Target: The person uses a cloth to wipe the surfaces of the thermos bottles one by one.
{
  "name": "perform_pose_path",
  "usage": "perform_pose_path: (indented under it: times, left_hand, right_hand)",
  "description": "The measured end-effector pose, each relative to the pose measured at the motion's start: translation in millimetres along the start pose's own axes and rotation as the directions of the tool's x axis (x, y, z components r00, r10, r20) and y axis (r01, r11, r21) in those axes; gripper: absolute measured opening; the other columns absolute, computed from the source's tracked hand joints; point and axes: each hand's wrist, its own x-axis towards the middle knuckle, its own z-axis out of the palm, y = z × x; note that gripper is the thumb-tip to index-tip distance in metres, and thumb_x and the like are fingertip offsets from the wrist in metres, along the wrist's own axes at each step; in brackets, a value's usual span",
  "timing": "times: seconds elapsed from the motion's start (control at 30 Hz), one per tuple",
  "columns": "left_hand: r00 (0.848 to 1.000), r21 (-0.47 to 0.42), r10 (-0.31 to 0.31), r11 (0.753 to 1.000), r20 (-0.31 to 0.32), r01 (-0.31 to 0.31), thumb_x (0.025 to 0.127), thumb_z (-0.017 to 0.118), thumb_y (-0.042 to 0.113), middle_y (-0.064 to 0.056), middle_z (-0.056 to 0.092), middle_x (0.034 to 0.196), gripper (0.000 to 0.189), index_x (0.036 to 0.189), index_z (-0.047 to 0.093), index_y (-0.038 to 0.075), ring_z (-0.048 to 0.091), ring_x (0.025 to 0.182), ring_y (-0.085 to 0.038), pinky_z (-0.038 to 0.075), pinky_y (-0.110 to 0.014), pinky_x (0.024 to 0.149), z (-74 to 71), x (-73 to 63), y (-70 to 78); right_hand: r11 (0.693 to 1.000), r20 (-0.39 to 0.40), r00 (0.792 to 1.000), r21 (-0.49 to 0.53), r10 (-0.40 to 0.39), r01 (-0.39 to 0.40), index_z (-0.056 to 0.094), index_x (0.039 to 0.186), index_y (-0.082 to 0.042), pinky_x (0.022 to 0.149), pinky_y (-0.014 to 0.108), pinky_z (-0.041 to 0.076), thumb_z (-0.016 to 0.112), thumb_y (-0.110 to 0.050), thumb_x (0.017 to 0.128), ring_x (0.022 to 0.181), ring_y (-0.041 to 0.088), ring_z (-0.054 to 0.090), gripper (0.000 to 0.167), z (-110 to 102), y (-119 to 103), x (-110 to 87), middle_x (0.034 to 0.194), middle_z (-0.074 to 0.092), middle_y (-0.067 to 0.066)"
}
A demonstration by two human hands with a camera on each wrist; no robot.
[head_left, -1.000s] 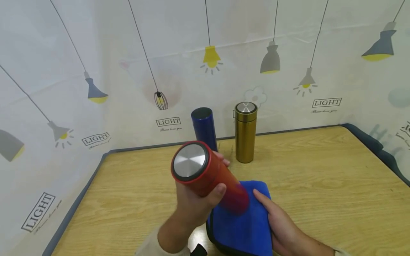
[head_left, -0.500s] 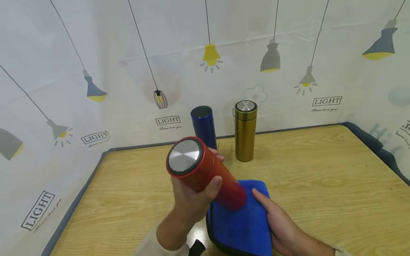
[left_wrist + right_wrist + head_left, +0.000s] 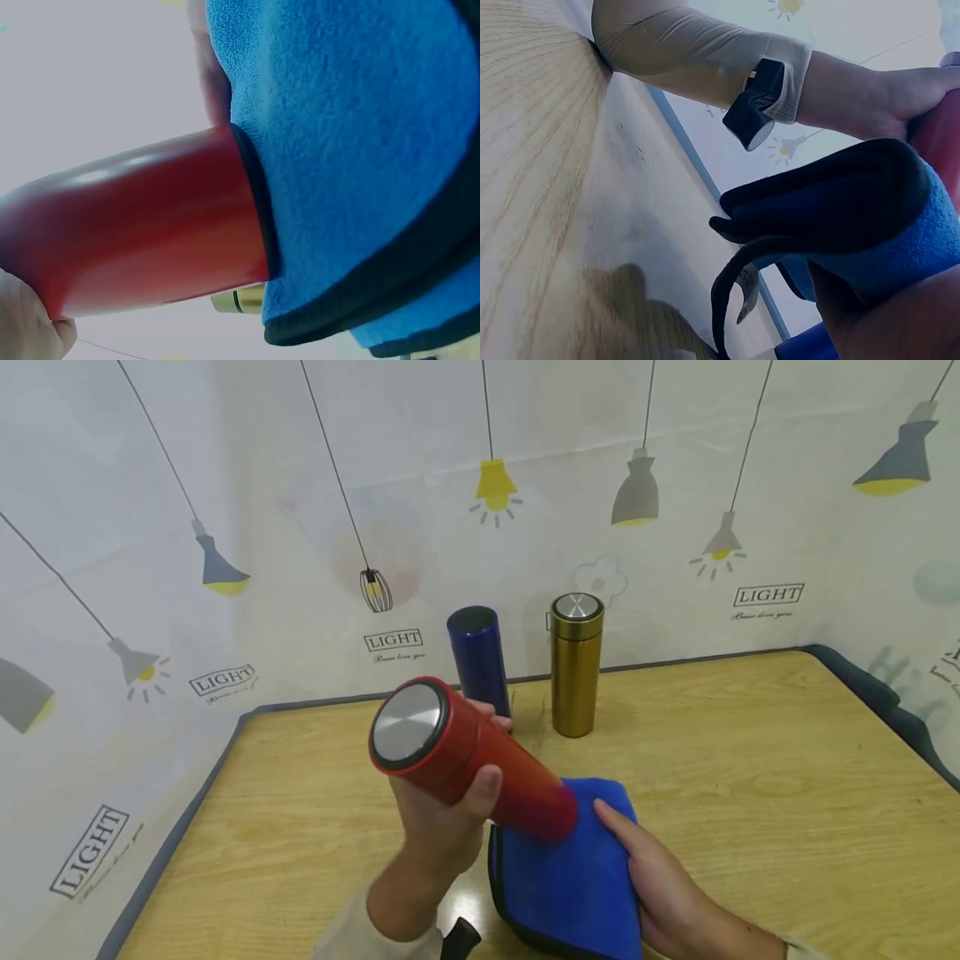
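From here I have my left hand (image 3: 438, 831) curled round the red bottle (image 3: 517, 777) near its silver end (image 3: 408, 727); below that grip it slants down against the blue cloth (image 3: 566, 893), which my right hand (image 3: 671, 885) pinches. The bottle should feel stiff and slick — best gripped mid-body — the cloth soft.

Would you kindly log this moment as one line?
left hand: grips red bottle, tilted | right hand: holds folded blue cloth at bottle's lower end | blue bottle, gold bottle: standing on table
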Motion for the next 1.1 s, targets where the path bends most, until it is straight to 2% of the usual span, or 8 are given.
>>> perform_pose_path:
  times: [0.2, 0.47, 0.53, 0.7, 0.8, 0.97, 1.03, 1.1]
  left_hand:
    - [0.999, 0.017, 0.026, 1.000, 0.032, -0.026, 0.088, 0.075, 0.036, -0.003, 0.069, 0.109, 0.056, 0.124, 0.050, 0.001, 0.072, 0.095, -0.020, 0.060, -0.039, 0.086, 0.3, 0.4, 0.4]
    - [0.996, 0.066, 0.051, 0.997, -0.069, -0.046, 0.085, 0.077, 0.039, -0.005, 0.070, 0.104, 0.056, 0.119, 0.053, 0.002, 0.073, 0.090, -0.020, 0.061, -0.037, 0.082, -3.9, 8.8, 0.4]
    - [0.997, 0.052, 0.041, 0.998, -0.071, -0.038, 0.085, 0.078, 0.038, -0.005, 0.070, 0.103, 0.056, 0.119, 0.053, 0.002, 0.072, 0.090, -0.020, 0.061, -0.037, 0.083, -4.1, 9.0, 0.2]
    - [0.996, 0.093, 0.070, 0.994, -0.048, -0.065, 0.087, 0.075, 0.038, -0.006, 0.070, 0.105, 0.056, 0.122, 0.051, 0.002, 0.073, 0.091, -0.021, 0.061, -0.038, 0.084, -4.1, 6.8, 0.4]
    - [0.995, 0.120, 0.085, 0.990, -0.059, -0.078, 0.086, 0.076, 0.038, -0.006, 0.071, 0.105, 0.057, 0.121, 0.051, 0.001, 0.073, 0.091, -0.021, 0.061, -0.037, 0.084, -8.7, 8.3, -0.2]
    - [0.998, 0.171, 0.040, 0.985, -0.053, -0.030, 0.083, 0.080, 0.036, -0.005, 0.068, 0.106, 0.064, 0.126, 0.047, 0.003, 0.071, 0.093, -0.020, 0.061, -0.037, 0.085, -28.1, 19.4, -7.8]
    - [0.999, 0.231, -0.001, 0.973, -0.052, 0.013, 0.082, 0.081, 0.033, -0.004, 0.066, 0.109, 0.067, 0.130, 0.043, 0.005, 0.069, 0.096, -0.021, 0.060, -0.036, 0.086, -39.8, 25.2, -11.9]
    - [0.997, 0.319, -0.043, 0.946, -0.062, 0.060, 0.081, 0.081, 0.024, -0.003, 0.063, 0.115, 0.069, 0.135, 0.041, 0.006, 0.067, 0.102, -0.021, 0.059, -0.034, 0.088, -54.0, 30.6, -16.1]
  right_hand:
    - [1.000, -0.062, 0.998, -0.022, -0.016, 0.015, 0.042, 0.137, -0.026, 0.098, 0.036, 0.052, 0.031, -0.057, 0.105, 0.117, 0.014, 0.062, 0.046, 0.2, -3.1, 0.4, 0.127, 0.064, -0.007]
    - [0.999, -0.026, 0.999, -0.027, -0.023, 0.022, 0.048, 0.126, -0.027, 0.096, 0.036, 0.053, 0.031, -0.054, 0.106, 0.112, 0.013, 0.063, 0.038, 1.9, -6.2, 0.4, 0.120, 0.066, -0.007]
    - [0.999, -0.036, 0.999, -0.029, -0.031, 0.030, 0.049, 0.124, -0.027, 0.095, 0.036, 0.053, 0.031, -0.055, 0.106, 0.111, 0.013, 0.064, 0.037, 2.2, -7.2, 0.6, 0.118, 0.066, -0.007]
    - [0.997, -0.092, 0.994, -0.048, -0.067, 0.063, 0.044, 0.127, -0.027, 0.096, 0.038, 0.053, 0.030, -0.054, 0.106, 0.111, 0.013, 0.064, 0.037, 1.7, -8.2, 2.0, 0.117, 0.065, -0.008]
    - [0.994, -0.173, 0.980, -0.069, -0.098, 0.088, 0.042, 0.129, -0.027, 0.095, 0.039, 0.053, 0.030, -0.055, 0.106, 0.109, 0.013, 0.064, 0.038, 0.3, -12.4, 3.2, 0.115, 0.065, -0.009]
    - [0.987, -0.337, 0.930, -0.107, -0.147, 0.117, 0.035, 0.137, -0.025, 0.097, 0.031, 0.052, 0.031, -0.057, 0.105, 0.111, 0.007, 0.060, 0.046, -4.8, -24.1, 1.3, 0.118, 0.060, -0.014]
    - [0.982, -0.355, 0.919, -0.136, -0.170, 0.129, 0.031, 0.139, -0.026, 0.098, 0.027, 0.050, 0.029, -0.059, 0.105, 0.114, 0.004, 0.058, 0.048, -10.6, -28.1, -0.2, 0.122, 0.057, -0.017]
    - [0.977, -0.353, 0.916, -0.161, -0.192, 0.143, 0.030, 0.141, -0.028, 0.099, 0.024, 0.048, 0.027, -0.060, 0.105, 0.118, 0.001, 0.054, 0.048, -17.2, -31.8, -1.6, 0.128, 0.053, -0.018]
